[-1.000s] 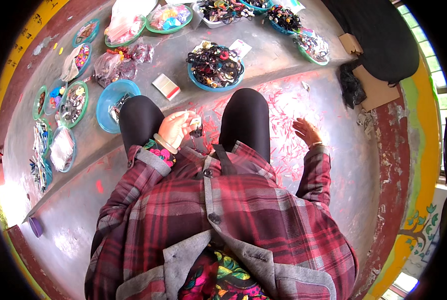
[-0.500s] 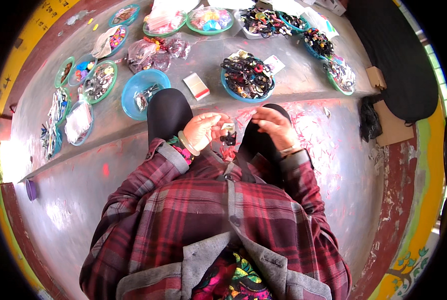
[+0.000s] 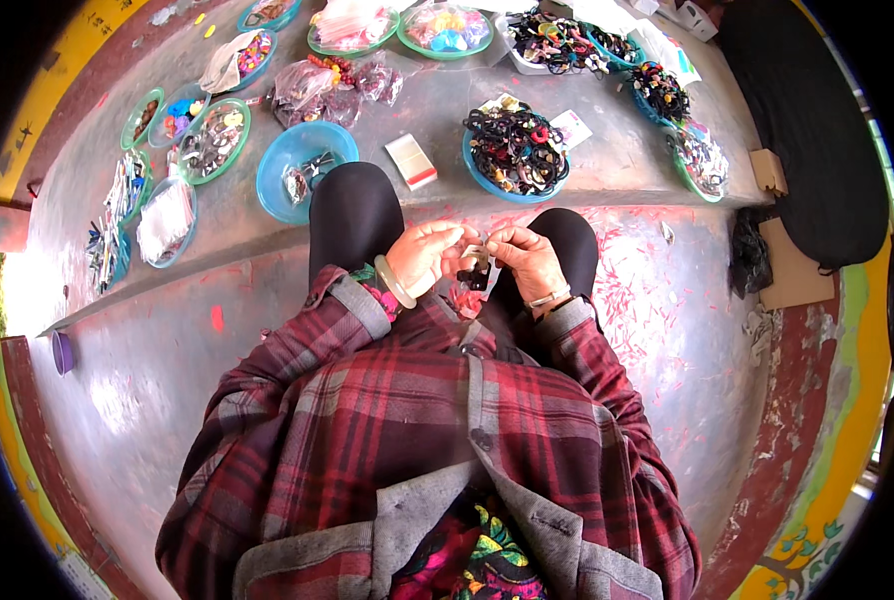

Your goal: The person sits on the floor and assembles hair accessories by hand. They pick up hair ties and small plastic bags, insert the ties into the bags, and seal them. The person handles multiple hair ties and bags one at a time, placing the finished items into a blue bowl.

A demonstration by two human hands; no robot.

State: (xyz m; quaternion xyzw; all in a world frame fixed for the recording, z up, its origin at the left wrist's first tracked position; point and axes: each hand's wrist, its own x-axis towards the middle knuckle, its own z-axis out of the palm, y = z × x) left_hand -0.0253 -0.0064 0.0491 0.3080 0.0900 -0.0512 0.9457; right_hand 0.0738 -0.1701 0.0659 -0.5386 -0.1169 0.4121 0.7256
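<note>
In front of my knees, a small packet [image 3: 475, 272] with a pale top and a dark piece inside hangs between my hands; it looks like clear plastic. My left hand [image 3: 423, 260] pinches its left side with bent fingers. My right hand [image 3: 529, 262] is closed at its upper right, thumb and fingertips pressed together. What the right fingertips hold is too small to make out. Beyond the knees, a blue bowl [image 3: 265, 182] contains a few packets, and another blue bowl [image 3: 473, 182] is heaped with black hair ties [image 3: 517, 148]. A white box with a red end [image 3: 411, 162] lies between them.
Several bowls of small parts stand on the raised concrete step, including a green bowl [image 3: 245, 130] at left. A plastic bag of dark red pieces [image 3: 302, 95] lies behind. Red scraps [image 3: 632, 290] litter the floor at right. A purple cup [image 3: 63, 352] stands far left.
My right hand has moved left to the packet and its fingers have closed. The left hand still holds the packet. The whole view has shifted slightly.
</note>
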